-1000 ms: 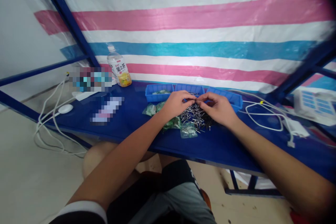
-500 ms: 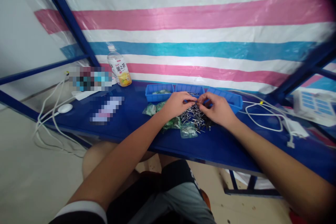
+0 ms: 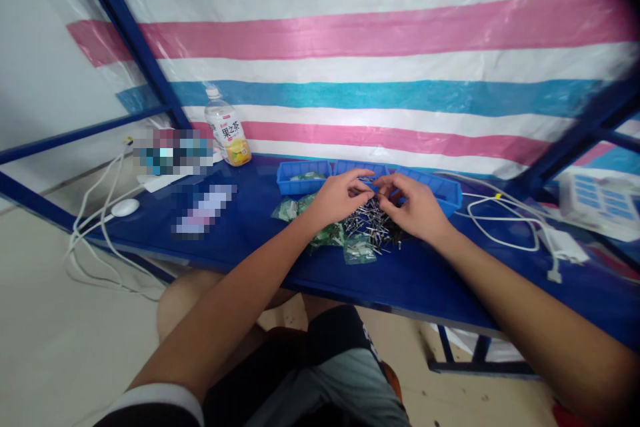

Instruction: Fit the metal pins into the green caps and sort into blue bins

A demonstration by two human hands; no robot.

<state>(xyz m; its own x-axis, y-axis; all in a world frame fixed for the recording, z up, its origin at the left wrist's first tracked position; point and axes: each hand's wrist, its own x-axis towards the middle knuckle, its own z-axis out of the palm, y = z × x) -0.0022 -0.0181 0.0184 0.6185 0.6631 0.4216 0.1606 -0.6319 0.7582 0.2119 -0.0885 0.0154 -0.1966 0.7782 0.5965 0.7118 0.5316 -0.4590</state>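
Observation:
My left hand (image 3: 346,197) hovers over the left side of a pile of thin metal pins (image 3: 373,225), which look like rivets. Its thumb and forefinger are parted, and nothing shows between them. Close by on the right, my right hand (image 3: 411,203) has its fingers curled and fingertips drawn together; whatever they may hold is too small to make out. Both sets of fingertips nearly meet above the pile, before the middle blue bin (image 3: 360,166). Small clear packets (image 3: 360,250) lie at the pile's front and left, some partly hidden by my left hand.
A left blue bin (image 3: 304,185) holds packets; a right blue bin (image 3: 440,192) is partly behind my right hand. A drink bottle (image 3: 230,133) stands at the back left. White cables (image 3: 520,243) and a charger (image 3: 567,245) lie to the right on the blue table (image 3: 260,213).
My left thumb and forefinger have spread apart, and my left fingers have risen slightly. The fingertips of both hands, close together before, have drawn apart a little. The pile looks the same.

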